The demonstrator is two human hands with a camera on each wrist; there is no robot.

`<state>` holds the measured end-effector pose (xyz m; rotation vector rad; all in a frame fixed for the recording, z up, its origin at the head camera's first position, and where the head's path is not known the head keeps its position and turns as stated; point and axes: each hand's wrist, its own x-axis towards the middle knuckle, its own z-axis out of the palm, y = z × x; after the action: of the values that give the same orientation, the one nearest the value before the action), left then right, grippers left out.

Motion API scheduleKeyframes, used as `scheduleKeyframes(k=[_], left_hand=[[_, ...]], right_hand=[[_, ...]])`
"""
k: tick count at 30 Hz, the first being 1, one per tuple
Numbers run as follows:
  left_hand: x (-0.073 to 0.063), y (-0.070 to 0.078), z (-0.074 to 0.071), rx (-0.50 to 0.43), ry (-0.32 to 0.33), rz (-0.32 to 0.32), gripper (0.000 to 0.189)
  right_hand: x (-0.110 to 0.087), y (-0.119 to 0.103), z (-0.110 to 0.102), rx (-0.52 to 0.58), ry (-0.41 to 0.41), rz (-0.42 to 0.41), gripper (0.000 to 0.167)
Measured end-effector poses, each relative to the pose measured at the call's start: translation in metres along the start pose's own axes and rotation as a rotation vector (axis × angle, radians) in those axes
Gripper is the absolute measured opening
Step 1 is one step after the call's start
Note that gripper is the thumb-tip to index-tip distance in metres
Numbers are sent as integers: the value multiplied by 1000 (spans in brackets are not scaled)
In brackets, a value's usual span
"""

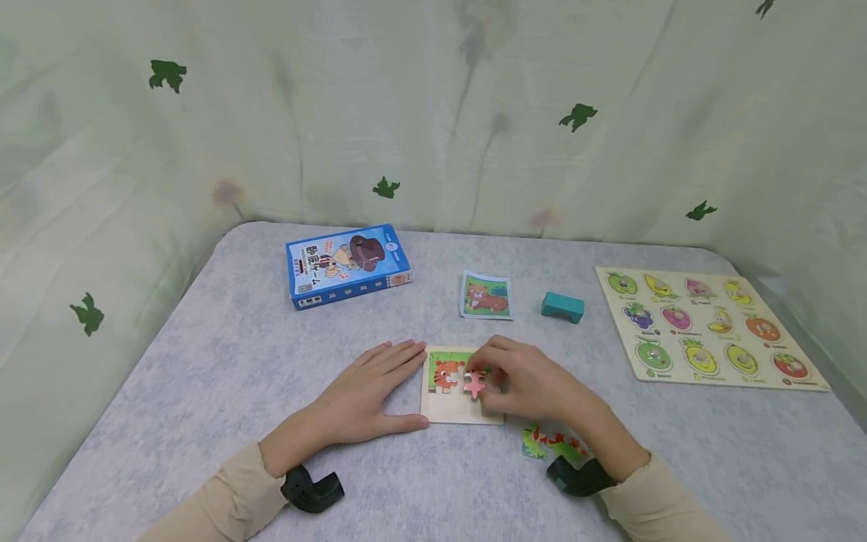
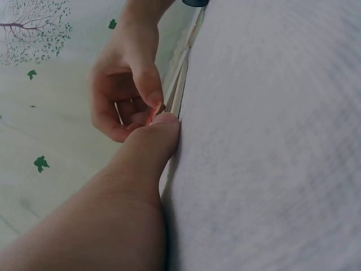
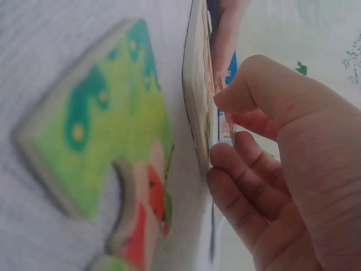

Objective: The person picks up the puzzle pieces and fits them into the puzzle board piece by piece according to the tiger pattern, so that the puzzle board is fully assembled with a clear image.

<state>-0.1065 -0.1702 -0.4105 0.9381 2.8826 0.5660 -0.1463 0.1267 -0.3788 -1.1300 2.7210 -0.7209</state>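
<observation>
A small wooden puzzle board lies in front of me, with a section showing an orange tiger's head in its upper left. My left hand rests palm down to its left, fingers straight, with fingertips and thumb tip at the board's edge. Between thumb and fingers, my right hand pinches a pinkish-red puzzle piece, tilted over the board beside the tiger's head. Loose green and red puzzle pieces lie below the right wrist; one green puzzle piece looms large in the right wrist view.
Behind the board lies a picture card of a brown animal, with a teal block to its right. A blue game box sits at the back left. On the right is a large fruit peg puzzle. A pale curtain hangs behind the table.
</observation>
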Motion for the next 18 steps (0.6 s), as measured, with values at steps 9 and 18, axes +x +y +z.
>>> scheduleKeyframes(k=[9,18], left_hand=[[0,0,0,0,3,1,100],[0,0,0,-6,2,3,99]], right_hand=[[3,-3,5,-6,12,-22,32],[6,-5,9,-17,3,-39,32]])
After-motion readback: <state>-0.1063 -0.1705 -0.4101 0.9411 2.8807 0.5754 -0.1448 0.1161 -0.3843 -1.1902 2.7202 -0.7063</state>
